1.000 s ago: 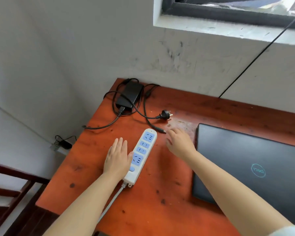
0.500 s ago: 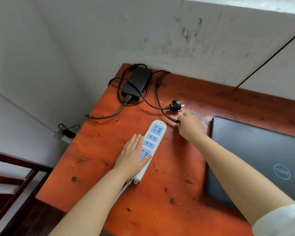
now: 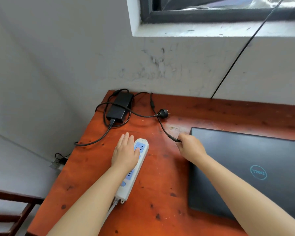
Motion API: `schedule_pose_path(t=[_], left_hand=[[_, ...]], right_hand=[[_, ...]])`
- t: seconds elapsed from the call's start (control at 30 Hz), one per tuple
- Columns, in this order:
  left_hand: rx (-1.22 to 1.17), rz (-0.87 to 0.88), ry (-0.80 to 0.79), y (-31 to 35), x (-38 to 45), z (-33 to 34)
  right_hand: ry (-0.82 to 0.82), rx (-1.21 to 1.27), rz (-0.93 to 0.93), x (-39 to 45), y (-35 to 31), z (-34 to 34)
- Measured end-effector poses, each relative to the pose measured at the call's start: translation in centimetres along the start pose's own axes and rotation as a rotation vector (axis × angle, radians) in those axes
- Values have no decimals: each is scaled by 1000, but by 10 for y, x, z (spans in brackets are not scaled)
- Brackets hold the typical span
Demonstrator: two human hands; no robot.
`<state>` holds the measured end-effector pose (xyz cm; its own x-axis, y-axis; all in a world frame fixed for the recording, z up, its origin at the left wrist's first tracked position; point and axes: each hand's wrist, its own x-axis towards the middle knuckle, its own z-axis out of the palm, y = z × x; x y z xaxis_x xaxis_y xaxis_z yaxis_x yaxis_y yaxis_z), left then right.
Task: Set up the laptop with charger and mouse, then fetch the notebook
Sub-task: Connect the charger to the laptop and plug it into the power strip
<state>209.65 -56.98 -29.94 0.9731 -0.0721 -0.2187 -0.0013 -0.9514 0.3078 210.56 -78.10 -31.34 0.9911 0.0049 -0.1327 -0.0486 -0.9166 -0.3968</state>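
A: What is the right hand (image 3: 191, 148) doing?

B: Its grip is closing tight around the small barrel connector (image 3: 174, 139) at the end of the charger's thin cable (image 3: 162, 126). The fingers are curling in, pinching the tip just beside the near-left corner of the laptop's back edge.

A: And the left hand (image 3: 125, 153)?

B: It is lying flat, fingers straight and together, palm pressing down on the white power strip (image 3: 140, 165). It is grasping nothing; it is only resting on top, covering the middle sockets.

A: Where is the charger sitting?

B: The black charger brick (image 3: 119, 107) is lying at the far left corner of the red-brown surface (image 3: 160, 184), against the wall, with its cords looping around it. Its wall plug (image 3: 163, 114) is lying loose on the surface, apart from the strip.

A: And the laptop?

B: The laptop (image 3: 249, 169) is sitting closed on the right side of the surface, lid up, logo showing. The right forearm is crossing over its left edge.
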Motion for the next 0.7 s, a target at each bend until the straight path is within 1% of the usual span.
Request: schedule_pose_path(t=[0.17, 0.27, 0.37, 0.4, 0.5, 0.6, 0.63, 0.7], left_hand=[[72, 111, 27, 13, 58, -11], [178, 237, 41, 22, 105, -2], [273, 293, 30, 26, 137, 9], [256, 332, 29, 24, 141, 10], [68, 497, 39, 4, 142, 2], [-33, 651, -55, -24, 131, -11], [-74, 671, -68, -30, 127, -15], [-208, 653, -33, -35, 125, -22]], right_hand=[[44, 11, -19, -1, -11, 6], [94, 27, -9, 0, -8, 9], [131, 33, 22, -1, -10, 11], [126, 37, 28, 0, -12, 12], [82, 13, 77, 8, -17, 10], [74, 40, 142, 18, -17, 5], [73, 40, 142, 21, -18, 5], [64, 7, 121, 26, -20, 6]])
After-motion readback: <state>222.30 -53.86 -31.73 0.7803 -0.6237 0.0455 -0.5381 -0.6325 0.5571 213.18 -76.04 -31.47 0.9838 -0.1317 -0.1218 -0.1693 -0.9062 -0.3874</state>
